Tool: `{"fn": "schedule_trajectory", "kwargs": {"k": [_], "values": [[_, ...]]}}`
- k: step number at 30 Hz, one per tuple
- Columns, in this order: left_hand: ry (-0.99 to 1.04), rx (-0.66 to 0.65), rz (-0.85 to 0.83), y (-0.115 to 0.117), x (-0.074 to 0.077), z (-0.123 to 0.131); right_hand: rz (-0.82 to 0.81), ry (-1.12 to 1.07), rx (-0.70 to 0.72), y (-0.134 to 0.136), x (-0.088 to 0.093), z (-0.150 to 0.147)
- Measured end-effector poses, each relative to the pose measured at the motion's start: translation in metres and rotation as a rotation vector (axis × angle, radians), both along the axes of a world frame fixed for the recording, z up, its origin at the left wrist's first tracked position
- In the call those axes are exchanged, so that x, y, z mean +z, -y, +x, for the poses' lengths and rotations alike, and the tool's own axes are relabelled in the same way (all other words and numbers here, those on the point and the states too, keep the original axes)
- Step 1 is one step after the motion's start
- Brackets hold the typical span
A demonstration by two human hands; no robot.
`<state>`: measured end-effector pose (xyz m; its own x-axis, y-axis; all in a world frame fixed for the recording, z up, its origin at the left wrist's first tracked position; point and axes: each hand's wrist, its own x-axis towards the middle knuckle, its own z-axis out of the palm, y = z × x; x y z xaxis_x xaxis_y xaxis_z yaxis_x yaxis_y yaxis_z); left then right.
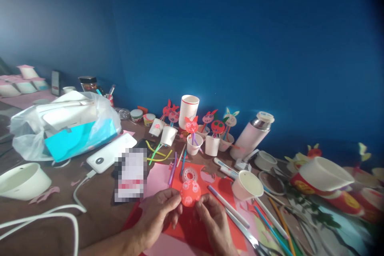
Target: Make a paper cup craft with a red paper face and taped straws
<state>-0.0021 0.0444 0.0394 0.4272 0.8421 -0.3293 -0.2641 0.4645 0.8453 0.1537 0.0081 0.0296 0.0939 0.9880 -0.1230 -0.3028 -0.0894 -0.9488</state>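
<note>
I hold a small round red paper face with pale drawn features (191, 194) between my two bare hands, above the middle of a bright red paper sheet (180, 228). My left hand (157, 210) grips its left edge, thumb uppermost; my right hand (213, 218) pinches its lower right edge between thumb and finger. Just beyond the face I see a white ring-shaped roll (190, 175) lying on the sheet. Pink paper (157, 178) shows beside and beneath the red. To the right of my right hand, I have a pale purple tube (228, 206) and a pair of metal scissors (251, 241) lying slantwise, with a white paper cup (247, 187) standing near them. Farther back, small white cups hold finished paper faces on sticks, including a red eared paper face (191, 125). A white flask with a steel neck (250, 136) leans in my view, near the dark blue wall (240, 40).
</note>
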Motion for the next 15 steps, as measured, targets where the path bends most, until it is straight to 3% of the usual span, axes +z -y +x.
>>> {"fn": "schedule_trajectory", "kwargs": {"k": [15], "values": [[-0.007, 0.002, 0.001, -0.0005, -0.0026, 0.0003, -0.015, -0.002, -0.011, -0.0002, -0.0028, -0.0008]]}}
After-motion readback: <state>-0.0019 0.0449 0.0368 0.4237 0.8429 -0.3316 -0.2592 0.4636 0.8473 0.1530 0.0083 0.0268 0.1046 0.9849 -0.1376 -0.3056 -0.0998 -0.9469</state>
